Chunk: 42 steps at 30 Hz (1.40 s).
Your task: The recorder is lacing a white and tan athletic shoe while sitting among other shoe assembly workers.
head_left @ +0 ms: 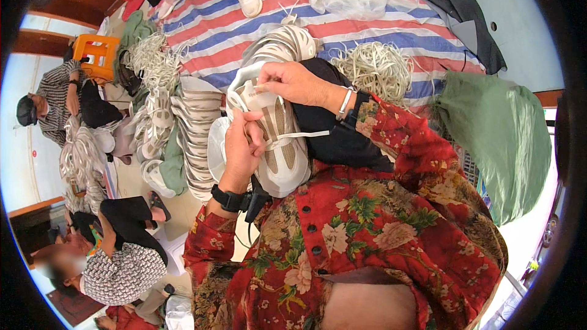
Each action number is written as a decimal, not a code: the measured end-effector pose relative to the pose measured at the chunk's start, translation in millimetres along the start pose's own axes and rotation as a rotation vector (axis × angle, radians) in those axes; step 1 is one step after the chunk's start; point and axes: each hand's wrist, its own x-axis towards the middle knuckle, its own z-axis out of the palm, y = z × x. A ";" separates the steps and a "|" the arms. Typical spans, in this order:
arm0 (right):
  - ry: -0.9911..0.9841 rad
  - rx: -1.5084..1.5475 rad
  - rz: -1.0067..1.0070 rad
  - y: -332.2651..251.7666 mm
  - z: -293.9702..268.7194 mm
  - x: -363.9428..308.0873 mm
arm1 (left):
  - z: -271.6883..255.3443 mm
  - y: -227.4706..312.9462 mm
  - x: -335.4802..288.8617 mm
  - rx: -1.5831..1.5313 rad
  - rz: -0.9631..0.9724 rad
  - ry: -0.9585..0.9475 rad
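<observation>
A white and beige sneaker upper (282, 170) rests on my lap, its toe pointing toward me. A flat white shoelace (299, 138) crosses its front, one loose end sticking out to the right. My right hand (298, 85) is closed in a pinch on the tongue at the upper's far end. My left hand (243, 144) is over the upper's left side, fingers curled together in a pinch; what lies between them is too small to make out.
Stacked shoe uppers (199, 131) stand left of my lap, and more uppers (284, 43) lie beyond it. A heap of white laces (376, 72) is on the striped sheet (214, 43). Co-workers sit at left and far. A green cloth (504, 140) hangs at right.
</observation>
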 end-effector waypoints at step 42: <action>-0.163 0.430 0.965 -48.4 26.0 -93.7 | 18.7 -15.3 2.3 1.313 0.359 -0.133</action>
